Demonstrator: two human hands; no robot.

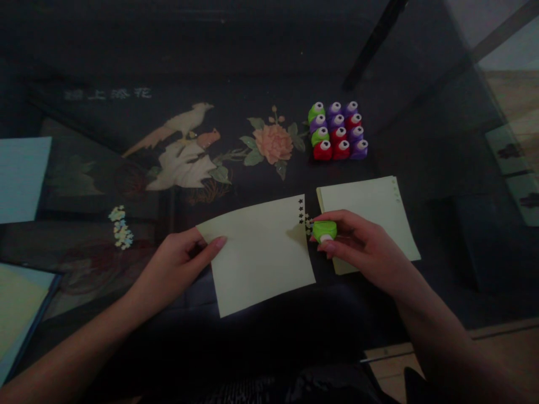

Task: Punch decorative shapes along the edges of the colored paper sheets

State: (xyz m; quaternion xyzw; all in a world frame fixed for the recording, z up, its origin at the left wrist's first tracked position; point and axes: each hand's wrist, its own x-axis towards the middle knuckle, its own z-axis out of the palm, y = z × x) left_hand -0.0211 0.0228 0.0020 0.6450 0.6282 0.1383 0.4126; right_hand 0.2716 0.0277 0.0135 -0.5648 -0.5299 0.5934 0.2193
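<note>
A pale sheet of paper [261,258] hangs tilted in front of me, its left edge pinched between the thumb and fingers of my left hand [185,258]. Star-shaped holes run down its upper right edge. My right hand [357,241] grips a small green craft punch [324,230] with a white button, close beside that edge. Small cut-out stars [308,223] show next to the punch. Beneath my right hand lies a stack of pale paper [366,205], whose top sheet has a row of small marks near its right corner.
Several red, purple and green craft punches [338,134] stand in rows at the back right. A small pile of paper stars [121,227] lies at the left. Blue paper [21,179] and a blue-edged stack [25,308] sit farther left on the dark glass table [261,67].
</note>
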